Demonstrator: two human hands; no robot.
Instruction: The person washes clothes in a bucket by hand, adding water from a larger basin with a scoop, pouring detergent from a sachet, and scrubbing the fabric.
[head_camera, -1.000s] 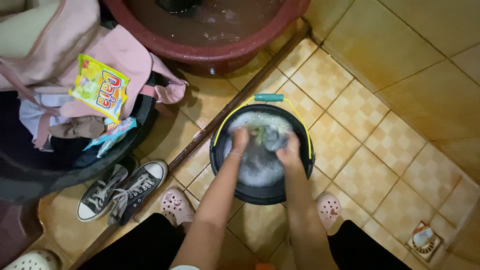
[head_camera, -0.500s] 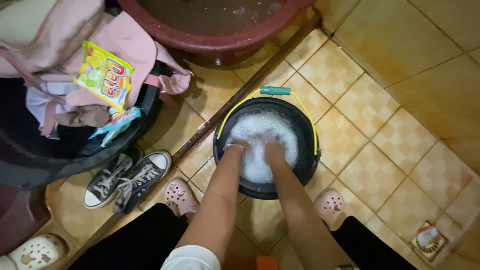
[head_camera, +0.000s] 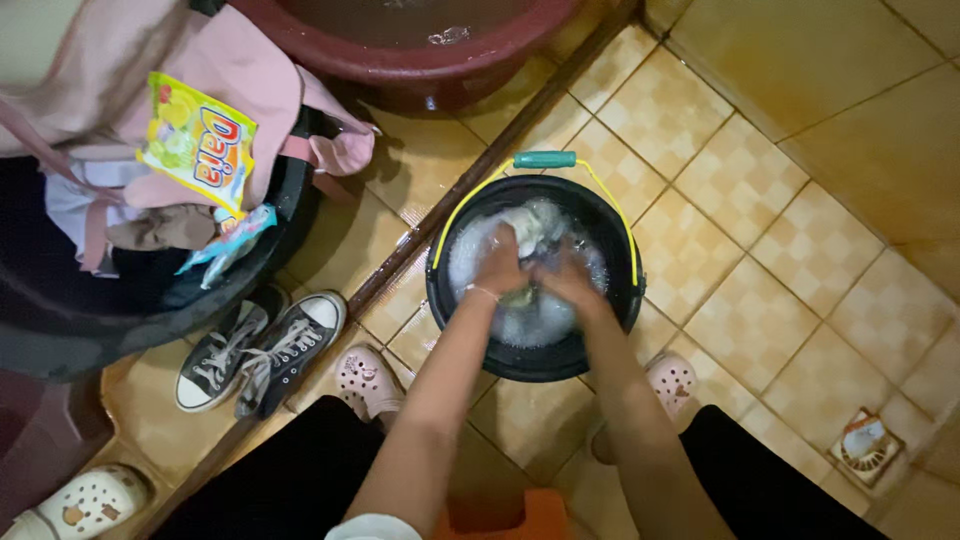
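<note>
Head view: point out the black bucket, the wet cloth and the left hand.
black bucket (head_camera: 620, 310): head view, right side of the rim.
wet cloth (head_camera: 533, 225): head view, pale bunched part above the suds.
left hand (head_camera: 499, 270): head view, back of the hand.

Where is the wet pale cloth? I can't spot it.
In the head view, centre: the wet pale cloth sits inside the black bucket, under both hands.

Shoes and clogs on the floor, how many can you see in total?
5: two black sneakers side by side left of the black bucket, a pink clog by the left leg, another pink clog by the right leg, a white clog bottom left. Others may be hidden.
</note>
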